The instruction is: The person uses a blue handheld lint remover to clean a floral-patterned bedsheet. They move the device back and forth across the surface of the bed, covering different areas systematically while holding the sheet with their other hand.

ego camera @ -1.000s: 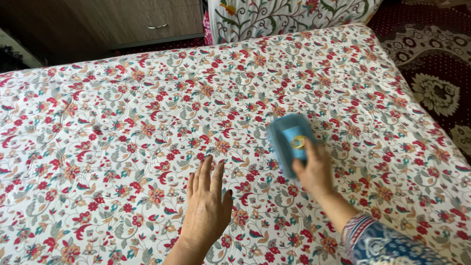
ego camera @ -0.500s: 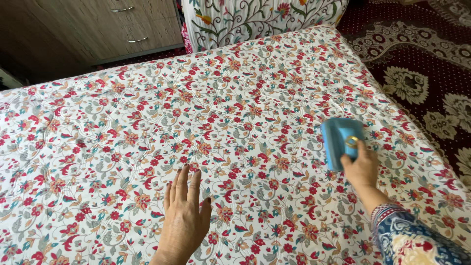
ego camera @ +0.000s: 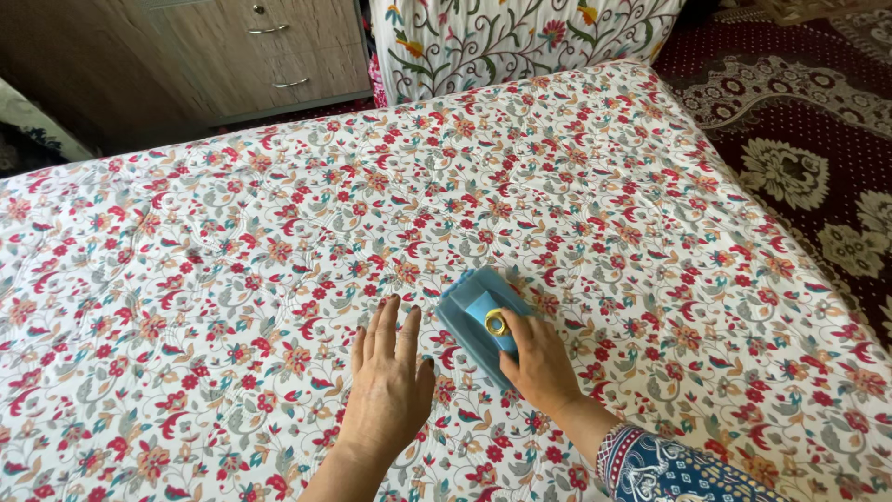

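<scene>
My right hand (ego camera: 539, 364) grips a blue plastic brush (ego camera: 478, 318) by its handle and presses it down on the floral bed cover (ego camera: 279, 214). A gold ring shows on a finger over the brush. My left hand (ego camera: 390, 381) lies flat on the cover just left of the brush, fingers spread and pointing away from me, holding nothing. The cover is white with red and orange flowers and grey-green leaves, and it stretches across the whole bed. A blue patterned sleeve covers my right forearm at the bottom edge.
A wooden cabinet with drawers (ego camera: 279, 46) stands beyond the bed's far left side. A white embroidered cloth (ego camera: 520, 33) hangs at the far end. A dark red patterned carpet (ego camera: 808, 139) covers the floor to the right of the bed.
My right hand has swept the blue brush from the right side of the bed leftward and toward me, ending beside my left hand. The left hand stayed flat on the cover.
</scene>
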